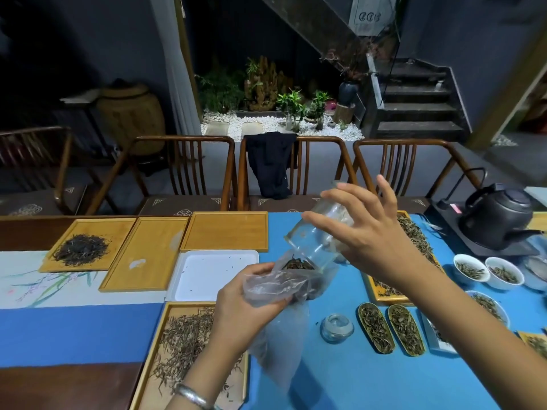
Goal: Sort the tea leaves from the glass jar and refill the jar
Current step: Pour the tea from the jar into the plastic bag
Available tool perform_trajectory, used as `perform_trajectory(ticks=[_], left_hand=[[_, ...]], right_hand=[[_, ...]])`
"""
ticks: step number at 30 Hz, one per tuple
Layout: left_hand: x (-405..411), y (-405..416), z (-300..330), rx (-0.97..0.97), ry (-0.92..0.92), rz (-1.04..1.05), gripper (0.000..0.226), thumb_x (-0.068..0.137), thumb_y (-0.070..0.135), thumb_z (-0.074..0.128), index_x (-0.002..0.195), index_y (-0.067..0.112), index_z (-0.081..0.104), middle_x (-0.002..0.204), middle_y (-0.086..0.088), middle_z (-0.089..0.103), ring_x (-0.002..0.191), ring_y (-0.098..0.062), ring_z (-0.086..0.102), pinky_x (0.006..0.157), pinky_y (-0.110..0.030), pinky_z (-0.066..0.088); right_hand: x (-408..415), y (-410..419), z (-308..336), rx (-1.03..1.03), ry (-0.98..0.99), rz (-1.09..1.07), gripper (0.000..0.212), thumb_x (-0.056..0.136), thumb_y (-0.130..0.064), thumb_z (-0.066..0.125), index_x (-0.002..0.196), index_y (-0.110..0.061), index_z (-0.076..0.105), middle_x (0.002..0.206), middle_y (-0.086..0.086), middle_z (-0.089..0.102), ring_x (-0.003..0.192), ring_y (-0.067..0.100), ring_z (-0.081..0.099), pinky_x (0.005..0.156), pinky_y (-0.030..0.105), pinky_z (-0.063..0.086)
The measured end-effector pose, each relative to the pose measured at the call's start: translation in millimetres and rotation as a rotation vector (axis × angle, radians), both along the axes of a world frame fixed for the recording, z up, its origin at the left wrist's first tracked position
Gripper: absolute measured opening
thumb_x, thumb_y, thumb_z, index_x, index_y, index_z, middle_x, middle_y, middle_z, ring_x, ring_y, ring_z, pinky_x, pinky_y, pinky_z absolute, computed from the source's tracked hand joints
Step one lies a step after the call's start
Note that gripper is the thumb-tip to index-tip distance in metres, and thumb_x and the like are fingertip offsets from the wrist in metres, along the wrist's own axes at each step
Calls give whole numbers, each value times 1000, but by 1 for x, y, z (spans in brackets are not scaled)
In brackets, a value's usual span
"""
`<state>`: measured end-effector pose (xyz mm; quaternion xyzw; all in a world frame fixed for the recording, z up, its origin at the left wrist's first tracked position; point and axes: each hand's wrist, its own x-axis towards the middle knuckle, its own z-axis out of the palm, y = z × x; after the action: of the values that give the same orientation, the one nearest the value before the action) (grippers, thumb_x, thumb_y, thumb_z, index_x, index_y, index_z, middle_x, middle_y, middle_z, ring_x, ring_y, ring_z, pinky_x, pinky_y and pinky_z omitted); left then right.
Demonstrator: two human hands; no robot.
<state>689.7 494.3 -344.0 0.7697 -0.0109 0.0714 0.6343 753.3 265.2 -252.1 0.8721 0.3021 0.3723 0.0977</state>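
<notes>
Your right hand wraps the base end of the glass jar, fingers spread and curled round the wall, thumb nearest the mouth; the grip is closed on the glass. The jar is tilted with its mouth down and toward you, meeting the gathered opening of a thin clear plastic bag that your left hand pinches shut around its crumpled upper part. Dark tea leaves sit at the junction of jar mouth and bag; whether they lie in the jar neck or already in the bag cannot be told. The rest of the bag hangs slack below your left hand, over the blue cloth. Just near and right of the bag rests the jar's glass lid. To the left lie a white tray with a few stray specks and a bamboo tray of pale long leaves; farther left, another bamboo tray bears a dark leaf pile. To the right stand two leaf-filled scoops and white cups. Likely hazards: the bag film is limp, so its lip may fold away from the jar mouth and leaves would scatter onto the cloth; a steeper tilt could release clumped leaves at once; smooth glass held at one end may slip.
</notes>
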Motion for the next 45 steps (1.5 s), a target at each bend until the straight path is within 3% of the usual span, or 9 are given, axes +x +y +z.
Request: perform_trajectory(ticks=[8, 17, 22, 28, 31, 34, 38, 41, 45], left_hand=[[-5, 2, -4, 1, -7, 1, 62, 56, 25, 95, 102, 53, 65, 101, 23, 73, 97, 0, 70, 89, -36, 57], [-8, 3, -7, 0, -7, 2, 62, 59, 17, 95, 98, 56, 66, 98, 25, 73, 91, 4, 70, 77, -14, 54], [-11, 7, -16, -32, 43, 23, 54, 58, 11, 95, 99, 36, 70, 97, 21, 75, 90, 0, 71, 77, -15, 55], [-19, 20, -33, -23, 116, 40, 55, 57, 12, 95, 105, 26, 71, 98, 7, 77, 94, -10, 73, 87, -31, 57], [-22, 25, -41, 2, 164, 42, 55, 55, 22, 95, 105, 29, 71, 98, 10, 77, 94, -7, 72, 85, -27, 57], [-26, 29, -50, 10, 188, 71, 54, 57, 14, 95, 103, 30, 71, 97, 14, 76, 91, -5, 72, 79, -18, 56], [-29, 34, -58, 3, 204, 87, 55, 58, 5, 93, 106, 21, 71, 98, 7, 77, 91, -9, 73, 78, -18, 56], [-31, 39, -65, 6, 196, 118, 55, 58, 1, 92, 107, 17, 71, 99, 3, 78, 91, -12, 74, 81, -20, 57], [-28, 43, -69, 5, 201, 162, 56, 56, 0, 92, 103, 21, 71, 97, 1, 78, 89, -13, 74, 77, -17, 56]], right_hand=[[-11, 0, -3, 92, 73, -41, 89, 55, -12, 85, 131, -35, 45, 135, 5, 37, 132, 29, 30, 113, 55, 4], [-17, -1, -10, 287, 266, -76, 73, 66, -21, 80, 130, -36, 49, 130, 3, 46, 130, 26, 32, 114, 56, 2], [-25, -3, -35, 622, 560, -60, 73, 64, -28, 78, 128, -41, 45, 122, -5, 44, 121, 15, 34, 107, 63, 20], [-40, -1, -96, 1203, 877, 7, 75, 64, -13, 88, 123, -38, 48, 123, -5, 56, 118, 12, 51, 100, 40, 42], [-50, 0, -132, 1400, 1002, -7, 76, 61, -12, 88, 124, -32, 52, 122, -5, 60, 115, -1, 54, 92, 18, 45], [-57, 2, -167, 1543, 1072, -63, 78, 56, -14, 88, 124, -28, 52, 122, -3, 60, 115, 6, 55, 96, 28, 45], [-65, 3, -215, 1526, 1125, -129, 76, 60, -6, 88, 123, -23, 50, 122, 2, 58, 117, 5, 53, 91, 17, 43], [-71, 8, -248, 1454, 1186, -166, 74, 59, -5, 89, 119, -25, 49, 120, -1, 58, 116, 6, 53, 95, 22, 42], [-77, 17, -277, 1381, 1243, -193, 72, 58, -16, 89, 115, -33, 49, 121, -12, 57, 114, 1, 53, 86, 5, 39]])
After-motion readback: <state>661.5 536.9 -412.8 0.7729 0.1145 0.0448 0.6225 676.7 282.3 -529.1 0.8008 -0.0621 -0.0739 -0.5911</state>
